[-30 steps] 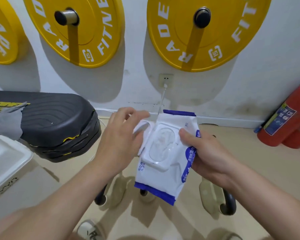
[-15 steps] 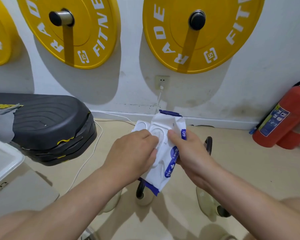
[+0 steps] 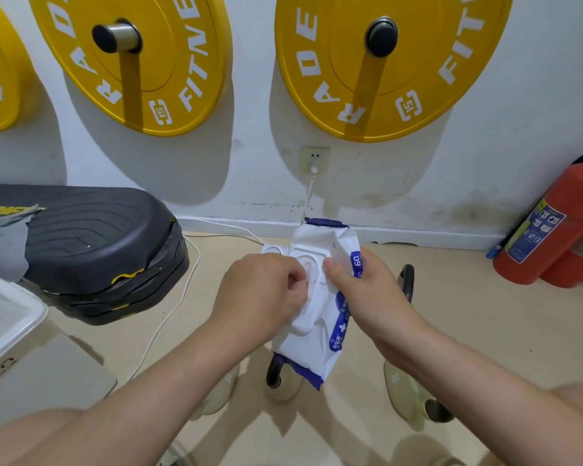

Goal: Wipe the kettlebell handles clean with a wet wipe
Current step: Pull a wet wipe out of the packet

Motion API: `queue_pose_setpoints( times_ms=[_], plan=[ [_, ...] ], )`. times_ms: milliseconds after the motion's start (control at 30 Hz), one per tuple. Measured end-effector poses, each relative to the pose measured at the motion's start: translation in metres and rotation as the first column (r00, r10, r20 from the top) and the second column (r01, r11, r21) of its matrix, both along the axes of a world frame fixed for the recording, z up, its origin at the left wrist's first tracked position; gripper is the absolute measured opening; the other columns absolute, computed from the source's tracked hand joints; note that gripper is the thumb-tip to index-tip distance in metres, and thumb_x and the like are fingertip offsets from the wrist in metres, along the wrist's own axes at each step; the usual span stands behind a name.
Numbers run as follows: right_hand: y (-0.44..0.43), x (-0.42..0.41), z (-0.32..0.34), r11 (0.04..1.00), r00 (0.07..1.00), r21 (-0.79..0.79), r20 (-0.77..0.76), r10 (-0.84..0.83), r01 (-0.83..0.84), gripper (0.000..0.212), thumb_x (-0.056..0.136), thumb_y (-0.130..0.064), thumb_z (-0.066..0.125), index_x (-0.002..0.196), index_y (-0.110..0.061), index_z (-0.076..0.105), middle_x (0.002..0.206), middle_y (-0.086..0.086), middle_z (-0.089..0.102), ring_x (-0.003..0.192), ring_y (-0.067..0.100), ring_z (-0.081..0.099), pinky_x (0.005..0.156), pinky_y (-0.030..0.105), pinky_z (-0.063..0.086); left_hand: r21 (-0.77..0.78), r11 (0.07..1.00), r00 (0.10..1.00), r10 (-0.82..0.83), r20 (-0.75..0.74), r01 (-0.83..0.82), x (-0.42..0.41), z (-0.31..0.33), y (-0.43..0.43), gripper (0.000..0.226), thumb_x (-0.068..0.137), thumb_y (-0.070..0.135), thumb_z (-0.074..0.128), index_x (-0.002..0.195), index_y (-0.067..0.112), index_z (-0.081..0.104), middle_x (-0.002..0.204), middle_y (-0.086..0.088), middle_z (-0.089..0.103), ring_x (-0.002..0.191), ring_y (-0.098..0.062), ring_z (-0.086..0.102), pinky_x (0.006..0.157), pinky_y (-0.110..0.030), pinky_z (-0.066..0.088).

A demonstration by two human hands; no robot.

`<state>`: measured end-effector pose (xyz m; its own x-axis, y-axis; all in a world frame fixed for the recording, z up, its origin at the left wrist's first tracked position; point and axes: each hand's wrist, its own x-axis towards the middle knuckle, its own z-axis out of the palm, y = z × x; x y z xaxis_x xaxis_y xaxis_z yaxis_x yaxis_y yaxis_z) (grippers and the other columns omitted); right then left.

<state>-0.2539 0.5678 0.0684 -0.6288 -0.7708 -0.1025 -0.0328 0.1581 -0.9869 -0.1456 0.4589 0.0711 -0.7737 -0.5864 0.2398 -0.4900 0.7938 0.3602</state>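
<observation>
Our right hand (image 3: 367, 290) is wrapped round the wipe pack (image 3: 320, 243), thumb across its front, and holds it in the air above the floor (image 3: 485, 314). The lid (image 3: 274, 249) is flipped open to the left. Our left hand (image 3: 263, 294) has its fingers curled in, pinching at the wet wipe (image 3: 308, 282) in the opening. How much of the sheet they have caught we cannot tell, since the knuckles hide it.

The kettlebells (image 3: 283, 388) stand on the floor right under the pack, none of them touched by a wipe yet. One dark handle (image 3: 407, 280) shows just behind our right wrist.

We think the pull is the risky part:

- **Torn corner:** If we grip only a corner, the damp sheet may tear or slip back into the slot.
- **Too many sheets:** If we pull fast, the next wipes may trail out in a chain, leaving more than we need.
- **Soft pack:** Our right hand holds the pack by one side only. A hard tug could fold it or pull it out of our grip and drop it onto the kettlebells.
- **Open lid:** If the lid is left open afterwards, the remaining wipes would dry out.

A steady pull straight out from the opening, with the thumb pressing beside it, looks safest to us.
</observation>
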Motion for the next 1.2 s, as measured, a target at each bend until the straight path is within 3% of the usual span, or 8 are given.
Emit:
queue_pose_setpoints(
  times_ms=[200, 333, 567, 667, 867, 933, 1067, 1200],
  plan=[
    [0.002, -0.011, 0.01, 0.997, 0.96, -0.044, -0.275, 0.048, -0.062, 0.067, 0.095, -0.015, 0.058, 0.14, -0.051, 0.024, 0.091, -0.002, 0.071, 0.068, 0.012, 0.068, 0.068, 0.036, 0.059, 0.755, 0.646, 0.959, 0.131, -0.253, 0.111, 0.01, 0.016, -0.012, 0.016, 0.089, 0.011, 0.065, 0.074, 0.015, 0.067, 0.071, -0.002, 0.06, 0.064, -0.014, 0.057, 0.066, -0.035, 0.057],
    [0.001, -0.011, 0.018, 0.986, 0.616, 0.037, -0.777, 0.13, -0.161, 0.058, 0.093, -0.009, 0.054, 0.134, -0.048, 0.044, 0.072, -0.016, 0.056, 0.059, -0.002, 0.048, 0.057, 0.014, 0.035, 0.856, 0.491, 0.929, 0.217, -0.301, 0.162, 0.012, 0.027, -0.01, 0.021, 0.098, 0.013, 0.05, 0.079, 0.011, 0.057, 0.077, -0.007, 0.057, 0.066, -0.015, 0.056, 0.061, -0.028, 0.054],
    [0.001, -0.011, 0.025, 0.982, 0.767, 0.082, -0.615, 0.185, -0.171, 0.024, 0.093, -0.028, 0.06, 0.115, -0.035, 0.068, 0.096, -0.009, 0.054, 0.086, 0.0, 0.053, 0.075, 0.01, 0.039, 0.609, 0.789, 0.905, 0.196, -0.377, 0.082, 0.009, 0.023, -0.012, 0.032, 0.098, 0.033, 0.05, 0.077, 0.009, 0.057, 0.062, 0.003, 0.057, 0.059, -0.013, 0.053, 0.066, -0.036, 0.049],
    [0.005, -0.011, 0.026, 0.953, 0.847, 0.211, -0.445, 0.291, -0.216, 0.042, 0.078, -0.041, 0.076, 0.118, -0.041, 0.064, 0.114, -0.011, 0.059, 0.105, 0.003, 0.056, 0.09, 0.023, 0.048, 0.703, 0.69, 0.87, 0.231, -0.435, 0.169, 0.007, 0.022, -0.005, 0.029, 0.094, 0.029, 0.056, 0.081, 0.004, 0.062, 0.062, -0.006, 0.059, 0.055, -0.016, 0.055, 0.057, -0.03, 0.047],
    [0.003, -0.006, 0.016, 0.988, 0.97, 0.012, -0.186, 0.155, -0.156, 0.022, 0.078, -0.018, 0.078, 0.088, -0.037, 0.071, 0.09, -0.013, 0.071, 0.077, -0.002, 0.068, 0.06, 0.011, 0.049, 0.707, 0.691, 0.947, 0.105, -0.304, 0.15, 0.007, 0.022, 0.0, 0.032, 0.073, 0.02, 0.083, 0.1, 0.023, 0.068, 0.067, 0.0, 0.058, 0.056, -0.008, 0.055, 0.062, -0.026, 0.049],
    [0.003, -0.01, 0.014, 0.988, 0.932, 0.061, -0.327, 0.155, -0.142, 0.021, 0.08, -0.019, 0.075, 0.096, -0.033, 0.072, 0.094, -0.01, 0.068, 0.085, 0.007, 0.065, 0.066, 0.013, 0.046, 0.678, 0.727, 0.958, 0.105, -0.267, 0.109, 0.012, 0.031, -0.005, 0.02, 0.075, 0.015, 0.081, 0.093, 0.021, 0.074, 0.064, 0.001, 0.061, 0.059, -0.009, 0.056, 0.068, -0.031, 0.051],
    [0.001, -0.01, 0.009, 0.939, 0.512, 0.344, -0.805, 0.299, -0.008, 0.041, 0.085, -0.017, 0.061, 0.121, -0.035, 0.063, 0.098, -0.004, 0.036, 0.088, 0.022, 0.051, 0.072, 0.029, 0.039, 0.268, 0.963, 0.998, 0.045, -0.038, -0.033, 0.026, 0.047, -0.017, 0.003, 0.077, 0.029, 0.078, 0.075, 0.026, 0.077, 0.061, 0.009, 0.07, 0.061, 0.0, 0.061, 0.059, -0.02, 0.046],
    [-0.002, -0.005, 0.005, 0.929, 0.515, 0.369, -0.791, 0.33, -0.028, 0.044, 0.086, -0.021, 0.06, 0.126, -0.039, 0.058, 0.094, -0.006, 0.03, 0.09, 0.023, 0.052, 0.069, 0.028, 0.034, 0.126, 0.984, 0.984, -0.105, -0.146, 0.123, 0.03, 0.045, -0.013, 0.008, 0.08, 0.029, 0.077, 0.073, 0.025, 0.075, 0.066, 0.009, 0.069, 0.07, -0.005, 0.06, 0.065, -0.023, 0.047]
  ],
)
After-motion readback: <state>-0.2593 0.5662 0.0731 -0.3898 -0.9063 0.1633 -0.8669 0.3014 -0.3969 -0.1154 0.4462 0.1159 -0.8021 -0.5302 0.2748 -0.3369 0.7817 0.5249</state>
